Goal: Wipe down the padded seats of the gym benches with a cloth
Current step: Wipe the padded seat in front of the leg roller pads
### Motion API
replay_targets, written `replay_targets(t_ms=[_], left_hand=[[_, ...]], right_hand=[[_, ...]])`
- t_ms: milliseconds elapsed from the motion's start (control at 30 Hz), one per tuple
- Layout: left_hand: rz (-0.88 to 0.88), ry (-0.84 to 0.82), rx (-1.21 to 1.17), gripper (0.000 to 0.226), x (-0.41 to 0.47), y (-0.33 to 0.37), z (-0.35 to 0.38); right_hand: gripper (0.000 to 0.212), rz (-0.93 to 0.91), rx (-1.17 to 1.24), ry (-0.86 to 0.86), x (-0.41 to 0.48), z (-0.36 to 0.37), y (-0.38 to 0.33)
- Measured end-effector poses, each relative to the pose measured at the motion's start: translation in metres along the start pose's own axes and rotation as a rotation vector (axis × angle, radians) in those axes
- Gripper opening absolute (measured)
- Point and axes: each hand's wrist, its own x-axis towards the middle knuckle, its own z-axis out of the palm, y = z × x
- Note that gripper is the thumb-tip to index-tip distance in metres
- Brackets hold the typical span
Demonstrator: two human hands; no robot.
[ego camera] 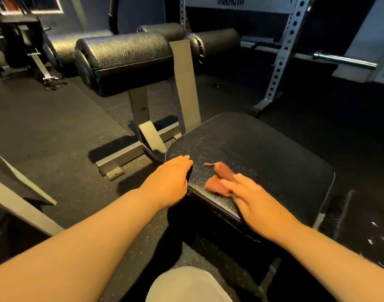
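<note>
A black padded bench seat (258, 153) fills the middle right of the head view. A small reddish cloth (219, 179) lies on its near left part, pressed flat under the fingers of my right hand (254, 201), which is blurred. My left hand (171, 179) grips the seat's left edge, fingers curled over the corner. Both forearms reach in from the bottom of the frame.
Black roller pads (125, 59) on a grey steel frame (184, 86) stand just beyond the seat. A white perforated rack upright (280, 62) and a barbell end (343, 59) are at the right back. Grey frame bars (17, 203) sit at the left. Dark rubber floor lies around.
</note>
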Motion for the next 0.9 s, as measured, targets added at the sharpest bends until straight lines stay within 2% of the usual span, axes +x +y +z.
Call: replay_targets(t_ms=[67,133,200,300,367,433,500,567,633,700,767,833,900], left_hand=[[0.047,-0.008,0.021,0.063,-0.003,0.005,0.005],[0.097,-0.017,0.041,0.062,-0.006,0.012,0.01],[0.137,-0.022,0.073,0.058,-0.01,0.024,0.014],[0.196,-0.033,0.111,0.048,-0.014,0.043,0.019],[0.23,-0.047,0.114,0.047,-0.015,0.054,0.019],[0.267,-0.041,0.136,0.049,-0.015,0.063,0.018],[0.297,-0.025,0.143,0.051,-0.016,0.069,0.017],[0.309,-0.013,0.148,0.052,-0.016,0.072,0.018],[0.304,-0.017,0.14,0.051,-0.015,0.074,0.02],[0.298,-0.025,0.132,0.048,-0.013,0.076,0.022],[0.306,-0.034,0.122,0.051,-0.011,0.079,0.022],[0.32,-0.026,0.132,0.053,-0.01,0.081,0.021],[0.332,-0.015,0.136,0.051,-0.009,0.082,0.019]], right_hand=[[0.038,0.21,-0.012,0.118,0.002,-0.01,0.035],[0.04,0.432,-0.063,0.178,0.003,-0.009,0.041],[0.04,0.373,-0.097,0.166,-0.005,0.004,0.02],[0.043,0.1,-0.05,0.008,-0.036,0.001,-0.017],[0.044,0.055,-0.074,-0.081,-0.049,-0.019,-0.004],[0.043,0.148,-0.069,-0.026,-0.052,-0.031,0.037],[0.042,0.389,-0.077,0.103,-0.045,-0.039,0.069],[0.042,0.507,-0.106,0.169,-0.038,-0.028,0.063],[0.042,0.388,-0.108,0.157,-0.04,-0.013,0.032],[0.044,0.202,-0.064,0.055,-0.054,-0.009,0.0],[0.046,0.088,-0.08,-0.053,-0.065,-0.02,0.0],[0.045,0.094,-0.081,-0.052,-0.066,-0.03,0.029],[0.042,0.261,-0.104,0.078,-0.057,-0.037,0.071]])
